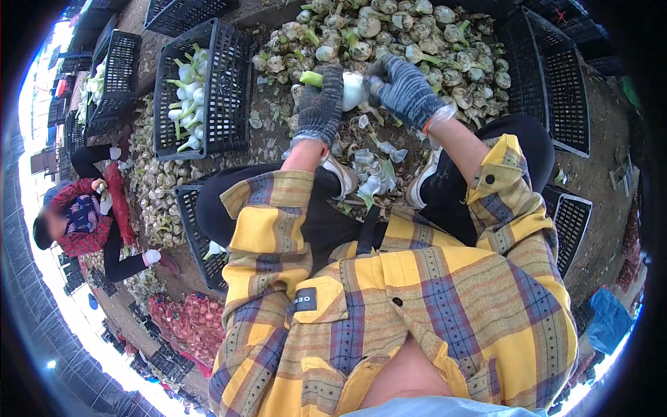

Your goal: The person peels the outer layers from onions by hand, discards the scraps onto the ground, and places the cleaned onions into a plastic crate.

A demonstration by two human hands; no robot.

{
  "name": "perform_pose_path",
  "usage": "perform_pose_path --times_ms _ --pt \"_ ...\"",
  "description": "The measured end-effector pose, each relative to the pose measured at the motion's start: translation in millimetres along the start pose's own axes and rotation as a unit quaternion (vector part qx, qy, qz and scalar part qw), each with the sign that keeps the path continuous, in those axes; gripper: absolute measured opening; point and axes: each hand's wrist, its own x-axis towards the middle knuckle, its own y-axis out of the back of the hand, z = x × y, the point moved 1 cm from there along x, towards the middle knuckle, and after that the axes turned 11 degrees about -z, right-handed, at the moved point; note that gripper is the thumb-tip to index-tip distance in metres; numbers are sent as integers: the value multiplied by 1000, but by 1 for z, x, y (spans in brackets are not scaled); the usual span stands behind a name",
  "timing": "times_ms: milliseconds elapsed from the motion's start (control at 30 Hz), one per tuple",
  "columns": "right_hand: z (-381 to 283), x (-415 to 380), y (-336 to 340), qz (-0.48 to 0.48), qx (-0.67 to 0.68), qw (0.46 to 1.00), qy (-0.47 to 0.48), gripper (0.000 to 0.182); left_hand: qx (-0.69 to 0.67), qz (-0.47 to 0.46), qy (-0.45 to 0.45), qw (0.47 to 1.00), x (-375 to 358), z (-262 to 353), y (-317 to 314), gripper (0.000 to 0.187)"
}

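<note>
Wrapped round a white bulb (353,92) with a green stem is my left hand (321,104), in a striped grey glove; the cut stem end sticks out at its left. My right hand (406,90), gloved the same way, is at the bulb's right side with its fingers bent together; whether anything small is between them is hidden. Beyond both hands lies a heap of unpeeled bulbs (458,62). Peeled skins (372,170) litter the ground between my shoes.
A black crate (243,90) with peeled white bulbs stands left of the heap. Empty-looking crates (566,90) are at the right. Another crate (189,215) is beside my left knee. A co-worker (83,215) sits far left, near red net bags (187,323).
</note>
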Motion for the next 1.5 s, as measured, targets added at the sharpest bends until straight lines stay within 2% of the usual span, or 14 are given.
perform_pose_path --times_ms 100,200,267,333,367,600,667,933,1033,1167,1267,1300,1367,1500 --pt "36 18 8 136 -12 991 -4 19 -126 -37 73 989 48 -44 -2 44" --pt "33 19 17 71 -63 988 -122 22 -152 -60 28 986 40 -32 8 40" --pt "31 17 16 24 51 985 -165 27 -170 -76 1 983 29 -21 11 37" --pt "11 7 13 -49 502 847 -170 30 -199 -54 -32 978 -14 18 7 35" --pt "8 4 13 -112 563 809 -128 32 -228 -33 -65 971 -28 31 6 33" --pt "3 11 4 -85 246 959 -108 28 -120 14 -112 986 -31 36 0 37" --pt "7 11 5 -90 236 961 -112 27 -108 26 25 994 -29 28 1 42" --pt "9 15 6 102 391 907 -114 18 -544 -31 53 837 -20 27 2 26" --pt "10 15 8 156 375 905 -127 19 -537 -22 63 841 -27 38 6 28" --pt "19 12 11 128 318 935 -96 23 -549 -27 88 831 -29 38 15 36" --pt "16 9 11 -236 -144 961 -32 46 -575 -19 70 815 -27 30 18 37" --pt "11 7 7 -238 -143 960 -34 46 -575 -7 87 814 -27 27 17 37" --pt "-11 3 -2 -8 -163 962 218 50 -573 5 102 813 -25 21 15 36" --pt "-26 6 -13 -50 21 985 161 34 -559 -44 88 824 -19 18 12 35"
